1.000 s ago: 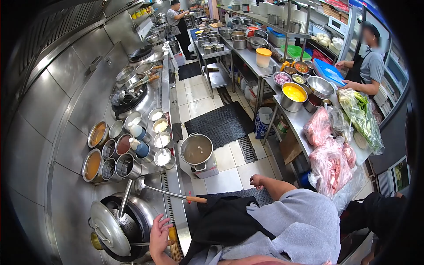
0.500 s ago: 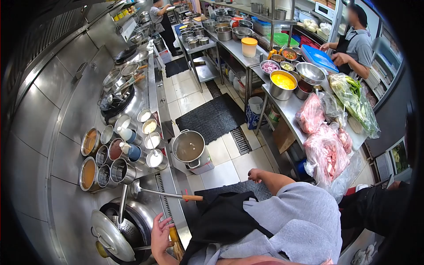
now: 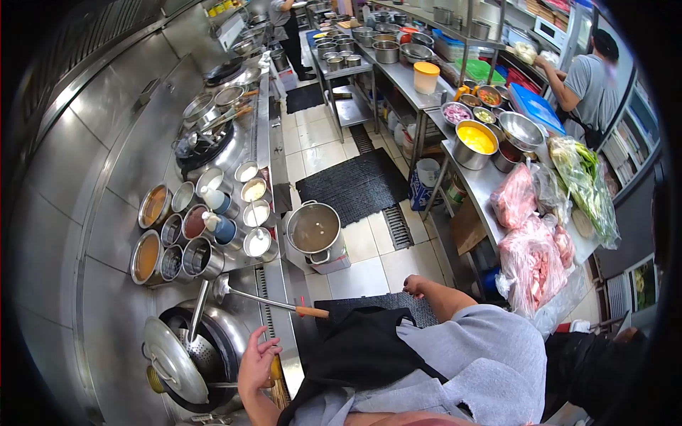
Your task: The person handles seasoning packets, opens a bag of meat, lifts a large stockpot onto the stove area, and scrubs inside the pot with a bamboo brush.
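My left hand [image 3: 259, 361] is held at the stove's front edge with its fingers apart and holds nothing. Beside it lies a wok [image 3: 233, 357] with a metal lid [image 3: 174, 361] and a perforated strainer ladle [image 3: 204, 353] resting in it. A ladle with a wooden handle [image 3: 310, 312] juts over the stove edge, apart from the hand. My right hand [image 3: 414, 285] hangs over the floor mat, fingers curled in, with nothing visible in them. A large pot of cloudy liquid [image 3: 313, 228] stands on a low support ahead, between both hands.
Steel pots of sauces [image 3: 148, 257] and squeeze bottles [image 3: 219, 226] crowd the left counter. The right table [image 3: 474, 186] bears a pot of yellow liquid [image 3: 476, 137], bagged meat [image 3: 531, 266] and bagged greens [image 3: 584, 186]. A co-worker [image 3: 593, 85] stands behind that table; another person [image 3: 288, 35] is farther back.
The view has shifted slightly, so the counters appear farther right. The co-worker at the right has turned away from the blue lid and reaches toward the shelf. My hands keep nearly the same pose.
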Demonstrator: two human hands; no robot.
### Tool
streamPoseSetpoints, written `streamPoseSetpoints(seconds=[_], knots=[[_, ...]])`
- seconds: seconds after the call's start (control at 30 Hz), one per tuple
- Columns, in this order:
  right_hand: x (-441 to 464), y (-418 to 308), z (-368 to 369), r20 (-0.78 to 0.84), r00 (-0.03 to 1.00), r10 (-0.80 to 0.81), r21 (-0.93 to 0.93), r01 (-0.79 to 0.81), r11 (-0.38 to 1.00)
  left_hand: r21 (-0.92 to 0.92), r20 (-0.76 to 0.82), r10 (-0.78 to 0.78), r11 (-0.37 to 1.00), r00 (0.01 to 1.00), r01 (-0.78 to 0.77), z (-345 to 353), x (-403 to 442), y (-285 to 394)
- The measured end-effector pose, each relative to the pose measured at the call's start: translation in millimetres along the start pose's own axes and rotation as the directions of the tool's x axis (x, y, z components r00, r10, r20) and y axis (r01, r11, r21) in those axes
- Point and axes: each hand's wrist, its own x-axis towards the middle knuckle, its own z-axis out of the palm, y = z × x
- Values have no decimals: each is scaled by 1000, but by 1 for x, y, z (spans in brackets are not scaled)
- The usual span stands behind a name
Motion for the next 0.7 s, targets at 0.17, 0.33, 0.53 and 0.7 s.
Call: streamPoseSetpoints(seconds=[0.17, 0.33, 0.53, 0.7], knots=[[4, -1, 0, 12, 998, -63, 10, 63, 998, 0, -45, 12, 1000, 999, -12, -2, -5, 16], [2, 3, 1, 25, 998, -55, 20, 55, 998, -98, -107, 4, 995, 994, -14, -13, -14, 23], [-1, 3, -1, 53, 998, -34, -31, 36, 999, 7, -472, 165, 983, 866, -183, -56, -43, 19], [-4, -2, -1, 72, 996, -53, -66, 58, 996, -94, -594, 105, 976, 798, -198, -68, -60, 12]])
